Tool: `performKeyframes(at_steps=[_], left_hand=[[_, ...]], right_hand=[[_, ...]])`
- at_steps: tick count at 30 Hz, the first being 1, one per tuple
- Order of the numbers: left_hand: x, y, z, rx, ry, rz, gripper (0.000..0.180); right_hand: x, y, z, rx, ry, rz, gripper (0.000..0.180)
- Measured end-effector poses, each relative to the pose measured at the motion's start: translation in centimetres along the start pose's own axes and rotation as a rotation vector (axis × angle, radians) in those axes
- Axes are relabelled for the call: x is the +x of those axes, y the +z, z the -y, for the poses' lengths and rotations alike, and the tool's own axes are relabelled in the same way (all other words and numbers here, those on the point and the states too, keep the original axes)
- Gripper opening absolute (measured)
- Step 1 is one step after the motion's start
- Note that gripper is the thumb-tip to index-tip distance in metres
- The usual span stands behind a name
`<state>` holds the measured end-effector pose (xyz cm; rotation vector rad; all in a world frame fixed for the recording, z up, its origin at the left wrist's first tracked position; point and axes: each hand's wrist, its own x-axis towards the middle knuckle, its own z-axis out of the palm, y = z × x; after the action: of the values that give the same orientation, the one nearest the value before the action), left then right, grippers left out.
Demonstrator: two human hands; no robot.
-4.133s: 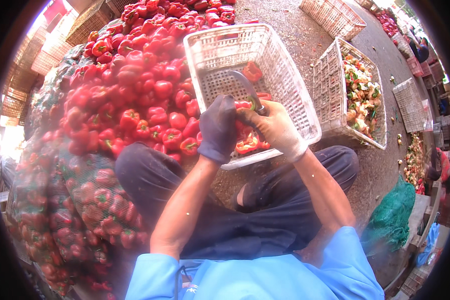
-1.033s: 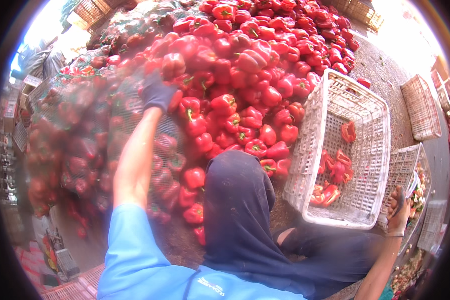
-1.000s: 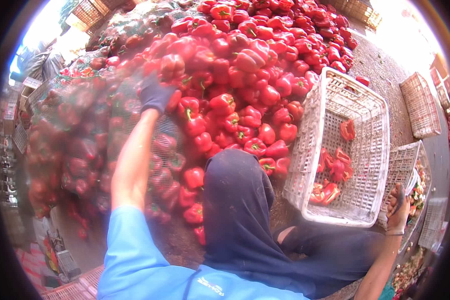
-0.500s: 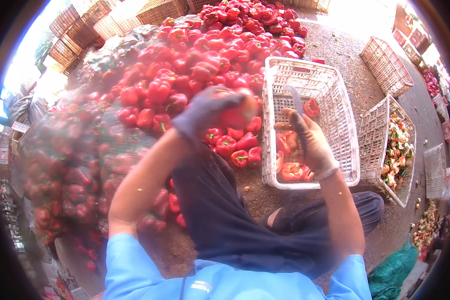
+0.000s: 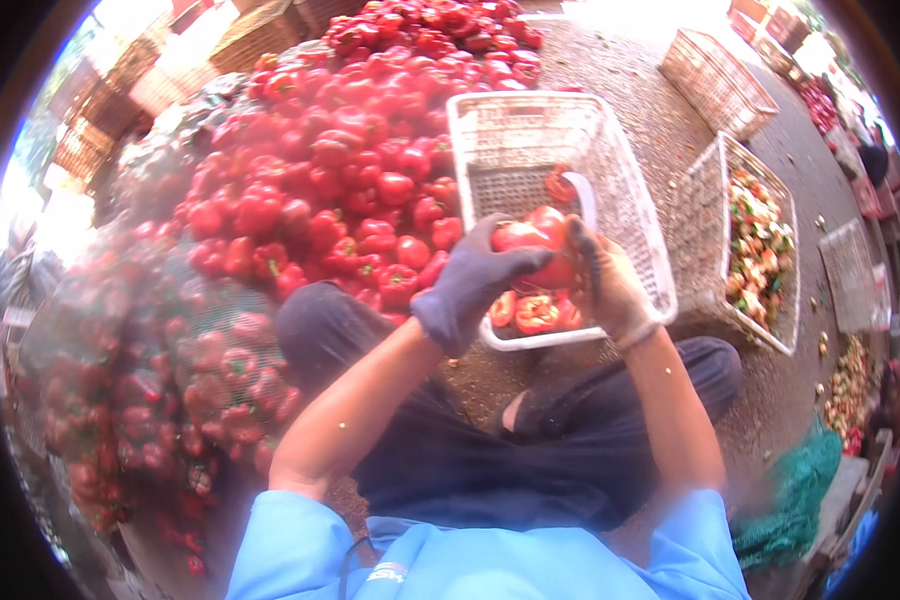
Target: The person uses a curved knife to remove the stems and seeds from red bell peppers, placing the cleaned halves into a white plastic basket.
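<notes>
My left hand, in a dark glove, grips a red bell pepper above the near part of a white plastic crate. Close against the pepper's right side is my right hand, in a pale glove with dark fingers. It is closed on a knife whose curved blade points up and away; the handle is hidden in the fingers. Below the hands, cut red peppers lie in the crate's near end, one showing its open inside. Another pepper sits farther back in it.
A big heap of red peppers spreads to the left of the crate, with pepper-filled mesh sacks nearer me. On the right, a tilted crate holds pepper scraps. Beyond it stands another crate. A green mesh bag lies lower right.
My left hand has brought the pepper rightward from the heap to over the crate. My right hand, with the knife, has come up against it. The whole view has shifted.
</notes>
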<state>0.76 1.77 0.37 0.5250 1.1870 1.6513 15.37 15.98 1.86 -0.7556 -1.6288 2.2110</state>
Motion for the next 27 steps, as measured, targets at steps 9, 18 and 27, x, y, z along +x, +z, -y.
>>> performKeyframes(at_steps=[9,18,27], left_hand=[[1.0,-0.3,-0.3,0.434,0.183,-0.334,0.064],[0.4,2.3,-0.4,0.745,0.298,-0.537,0.069],[1.4,1.4,-0.9,0.377,0.298,-0.482,0.053]], right_hand=[[-1.2,-2.0,-0.6,-0.531,-0.282,-0.257,0.049],[-0.6,-0.4,-6.3,-0.838,-0.333,-0.231,0.067],[2.1,1.1,-7.4,-0.943,-0.325,-0.339,0.067]])
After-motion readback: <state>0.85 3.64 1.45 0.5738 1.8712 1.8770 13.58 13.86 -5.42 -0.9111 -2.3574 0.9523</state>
